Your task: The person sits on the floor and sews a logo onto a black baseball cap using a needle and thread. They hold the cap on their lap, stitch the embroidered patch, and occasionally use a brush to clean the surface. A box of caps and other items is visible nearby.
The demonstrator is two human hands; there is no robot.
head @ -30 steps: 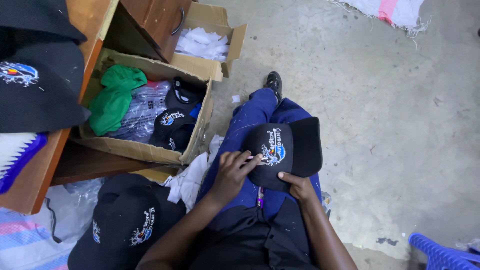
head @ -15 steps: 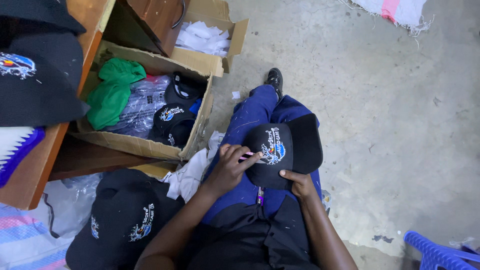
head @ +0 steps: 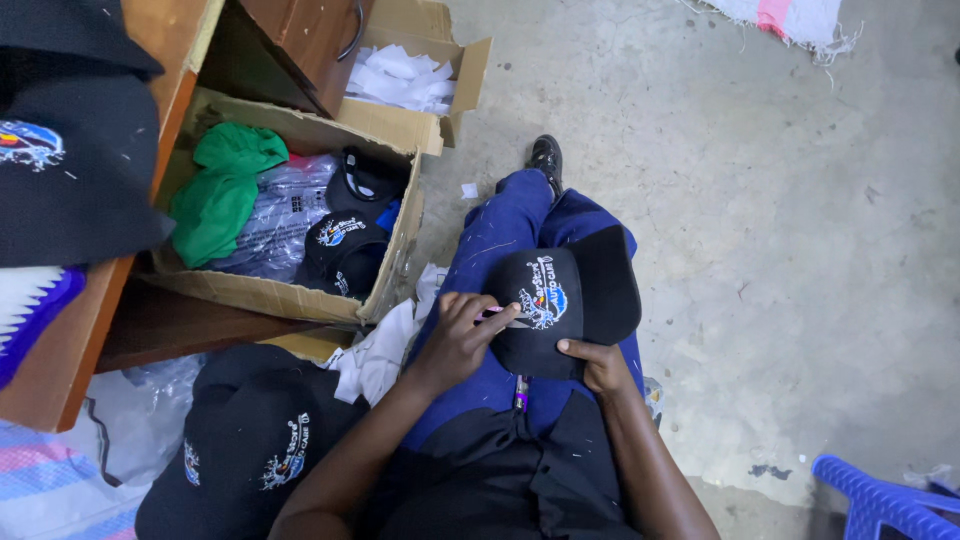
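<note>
Working now nearer the embroidered patch than a second ago, the left hand (head: 455, 345) pinches a small pink tool (head: 497, 312) in its fingers against the black cap (head: 560, 305) on the lap, while the right hand (head: 598, 362) grips the cap's lower edge

A black cap (head: 560, 310) lies on the person's lap, its crown toward the hands and its flat brim pointing away from them, with white and blue embroidery, with touches of other colours, stitched on the front panel facing up. The left hand (head: 460, 340) rests on the near left edge of the crown and pinches a small pink tool (head: 497, 312) whose tip touches the embroidery. The right hand (head: 597, 365) grips the crown's lower right edge, thumb lying on the black fabric just beside the stitching.
</note>
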